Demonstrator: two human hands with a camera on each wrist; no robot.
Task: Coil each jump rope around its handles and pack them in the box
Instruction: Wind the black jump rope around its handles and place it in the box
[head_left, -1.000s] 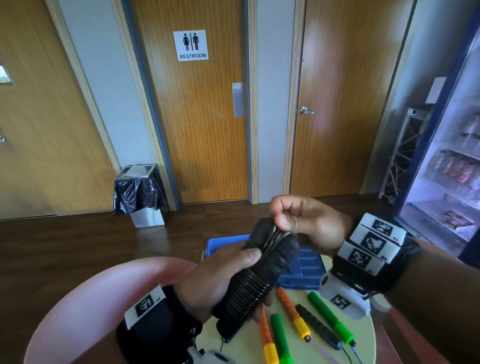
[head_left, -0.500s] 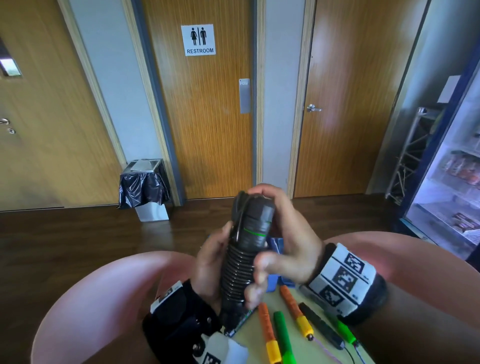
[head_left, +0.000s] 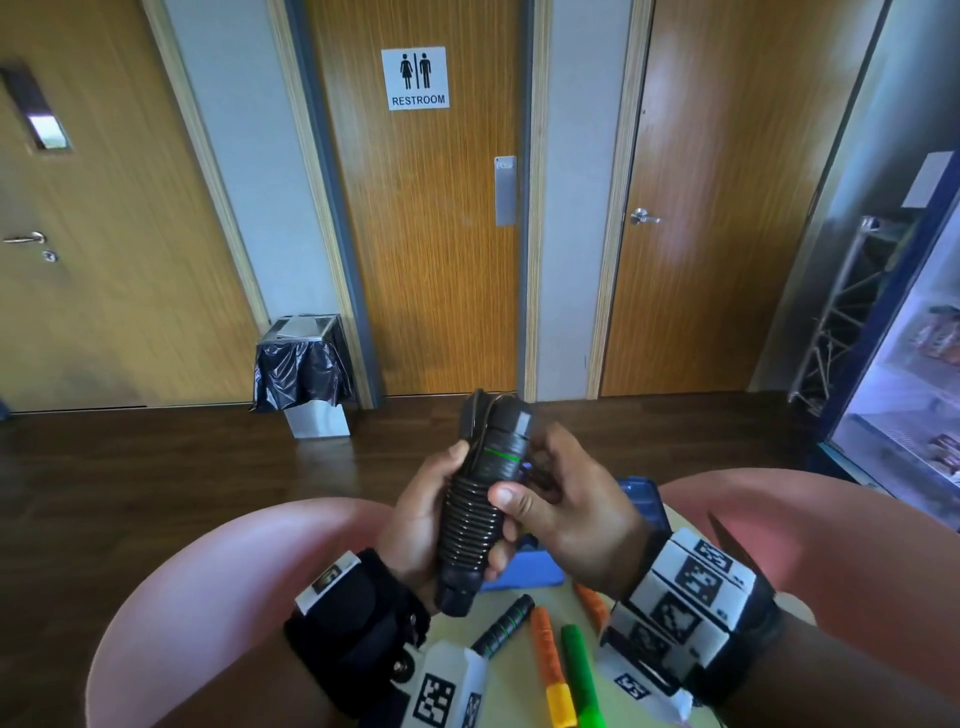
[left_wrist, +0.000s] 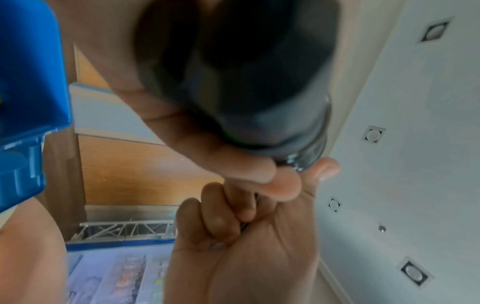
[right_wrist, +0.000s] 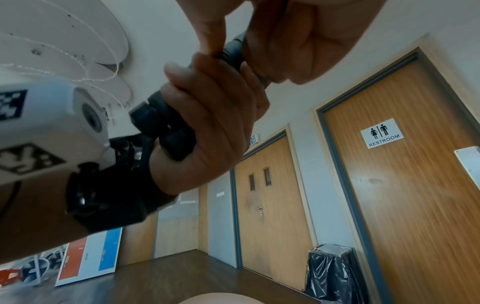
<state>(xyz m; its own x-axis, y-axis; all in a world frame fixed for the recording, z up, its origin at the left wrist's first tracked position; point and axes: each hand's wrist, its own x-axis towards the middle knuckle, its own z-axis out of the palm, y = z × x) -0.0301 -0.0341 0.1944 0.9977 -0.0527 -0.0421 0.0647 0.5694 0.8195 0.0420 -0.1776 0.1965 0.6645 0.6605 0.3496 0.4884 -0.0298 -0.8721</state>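
Gripping the coiled black jump rope (head_left: 475, 512) with my left hand (head_left: 415, 525), my right hand (head_left: 566, 512) pinching it, I should tuck the loose end tightly.

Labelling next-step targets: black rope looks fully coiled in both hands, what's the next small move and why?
Probably lower the black rope bundle into the blue box just behind the hands. The cord is wound tight around the paired handles, no loose tail shows, left hand grips it and right hand pinches it. The other handles on the table look unwound.
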